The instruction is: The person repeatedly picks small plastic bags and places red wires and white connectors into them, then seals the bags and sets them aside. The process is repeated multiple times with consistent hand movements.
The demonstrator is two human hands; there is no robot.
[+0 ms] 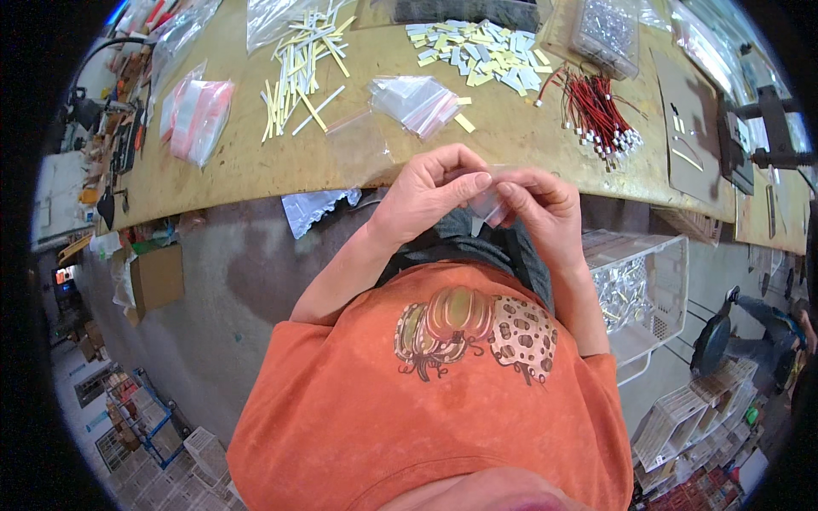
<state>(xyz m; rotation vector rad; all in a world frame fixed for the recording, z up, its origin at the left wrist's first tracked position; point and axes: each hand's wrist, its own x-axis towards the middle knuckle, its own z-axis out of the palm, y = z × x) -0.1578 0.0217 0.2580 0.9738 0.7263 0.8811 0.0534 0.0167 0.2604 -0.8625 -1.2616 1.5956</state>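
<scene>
My left hand (430, 194) and my right hand (547, 204) meet at the table's front edge, above my lap. Between them is a small clear plastic bag (487, 207), pinched by the thumb and fingers of both hands. What the bag contains, if anything, cannot be made out. Just beyond my hands lies a loose stack of clear zip bags (413, 104) with reddish seal lines. To the right of it is a bundle of red and black wires (596, 111) with white connectors. Short yellow and grey flat pieces (486, 53) are heaped farther back.
Long yellow and white strips (305, 64) lie at the back left, near more zip bags (198, 119). A clear bin of small parts (607, 36) stands at the back right. Beside my right arm, a pale plastic crate (665, 272) holds filled bags. A person (737, 336) is at far right.
</scene>
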